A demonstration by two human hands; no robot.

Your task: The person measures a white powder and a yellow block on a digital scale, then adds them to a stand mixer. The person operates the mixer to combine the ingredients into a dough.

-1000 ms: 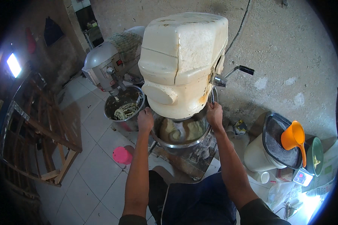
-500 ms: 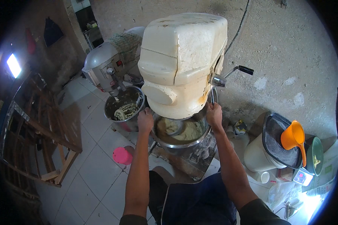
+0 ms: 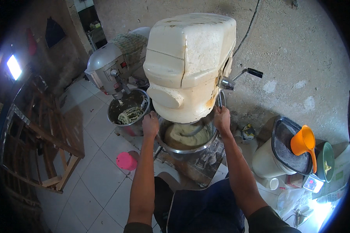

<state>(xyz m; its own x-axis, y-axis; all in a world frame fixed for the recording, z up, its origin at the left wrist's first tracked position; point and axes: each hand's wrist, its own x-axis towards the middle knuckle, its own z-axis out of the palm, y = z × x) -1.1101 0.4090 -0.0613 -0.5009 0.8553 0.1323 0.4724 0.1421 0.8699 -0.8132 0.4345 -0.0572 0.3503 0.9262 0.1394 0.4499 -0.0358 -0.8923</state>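
Note:
A large cream stand mixer, cracked and rust-stained, stands in front of me over a steel mixing bowl. Pale dough lies in the bowl, with a blurred grey mixing hook in it. My left hand is closed at the bowl's left rim; its fingers hide what they grip. At the right rim, my right hand is closed around a thin dark bar beside the mixer body. A crank with a black handle sticks out above that hand.
A smaller grey mixer stands left, its bowl holding creamy mix. A pink cup is on the tiles. At right, an orange dipper rests on a lidded white bucket, near a lit scale display. A wooden rack stands far left.
The mixing hook and the dough have shifted round inside the bowl. Both hands stay in the same places.

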